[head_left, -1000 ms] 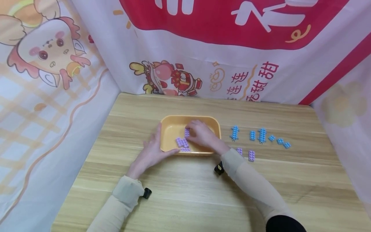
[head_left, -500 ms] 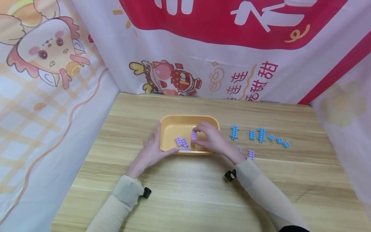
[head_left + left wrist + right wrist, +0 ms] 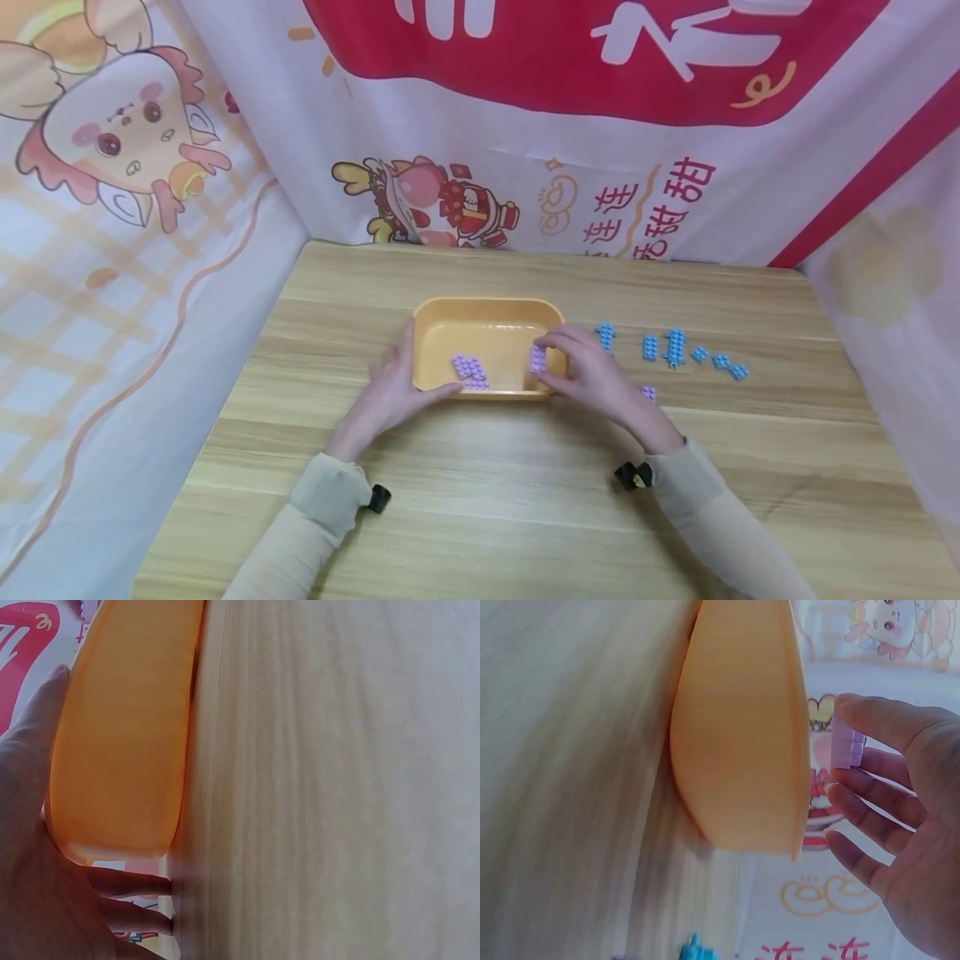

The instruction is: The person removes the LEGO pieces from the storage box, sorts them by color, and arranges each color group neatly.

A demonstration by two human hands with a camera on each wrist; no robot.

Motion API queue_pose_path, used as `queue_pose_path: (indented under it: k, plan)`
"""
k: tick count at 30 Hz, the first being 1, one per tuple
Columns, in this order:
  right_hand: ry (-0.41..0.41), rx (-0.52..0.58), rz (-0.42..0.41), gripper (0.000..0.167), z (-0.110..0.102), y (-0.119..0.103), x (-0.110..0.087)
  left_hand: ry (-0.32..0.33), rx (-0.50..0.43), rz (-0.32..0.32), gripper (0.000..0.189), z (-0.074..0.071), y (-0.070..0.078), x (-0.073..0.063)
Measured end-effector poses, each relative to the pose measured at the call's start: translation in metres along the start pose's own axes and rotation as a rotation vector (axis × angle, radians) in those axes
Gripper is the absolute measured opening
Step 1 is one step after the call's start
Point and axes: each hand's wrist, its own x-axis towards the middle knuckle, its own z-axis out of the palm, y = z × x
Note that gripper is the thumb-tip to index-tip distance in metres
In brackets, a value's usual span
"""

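Note:
A yellow-orange plastic tray stands on the wooden table. My left hand rests against its left end, thumb along the front rim. In the left wrist view, those fingers stretch straight past the corner of the tray, tips at the tabletop. My right hand pinches a purple toy building brick between thumb and fingers. In the head view this brick overlaps the tray's right end; the right wrist view shows the brick above the rim. Several purple bricks lie at the tray's front left.
Right of the tray lie blue bricks, including a long blue piece with side pins and a similar blue piece, partly behind my right hand. A purple brick shows beside my right wrist. Printed cloth hangs behind the table.
My right hand has moved right across the tray, carrying the purple brick away from the other purple bricks. The left hand has stayed at the tray's left end.

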Motion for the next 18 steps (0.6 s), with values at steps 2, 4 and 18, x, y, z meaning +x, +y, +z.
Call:
queue_pose_path:
  k: [2,4,18]
  plan:
    - [0.013,0.009,0.017,0.045,-0.002,0.005,-0.008,0.002,0.002,0.007,0.149,0.000,0.000,0.000]
    - [0.028,0.026,0.031,0.047,-0.005,0.010,-0.015,0.003,0.004,0.010,0.149,0.000,0.000,0.000]
    - [0.105,0.000,0.184,0.050,-0.029,0.054,-0.076,-0.006,-0.003,0.015,0.149,-0.001,0.000,0.001]
